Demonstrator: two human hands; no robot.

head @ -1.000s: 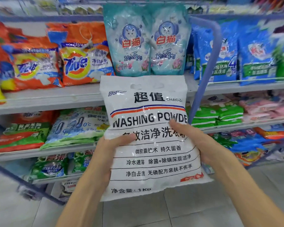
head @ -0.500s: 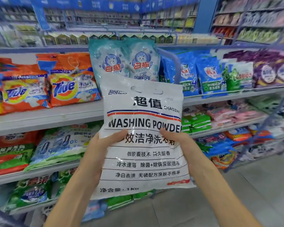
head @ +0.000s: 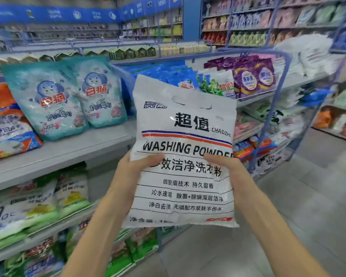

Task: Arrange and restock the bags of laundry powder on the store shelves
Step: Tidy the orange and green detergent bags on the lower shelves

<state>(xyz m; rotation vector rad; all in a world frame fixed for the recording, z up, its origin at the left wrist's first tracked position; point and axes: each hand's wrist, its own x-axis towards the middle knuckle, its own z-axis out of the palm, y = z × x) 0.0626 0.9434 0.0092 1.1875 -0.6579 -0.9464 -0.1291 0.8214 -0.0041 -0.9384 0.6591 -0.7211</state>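
The left hand (head: 131, 170) and right hand (head: 229, 170) grip the white bag (head: 186, 134) by its side edges, thumbs over its front, other fingers hidden behind. The bag is upright in mid-air. Beyond, far left, teal bags (head: 48, 100) stand on a shelf (head: 78, 150).

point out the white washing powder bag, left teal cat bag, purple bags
white washing powder bag (head: 188, 124), head view, upper front print
left teal cat bag (head: 48, 96), head view, cat logo
purple bags (head: 248, 79), head view, round label
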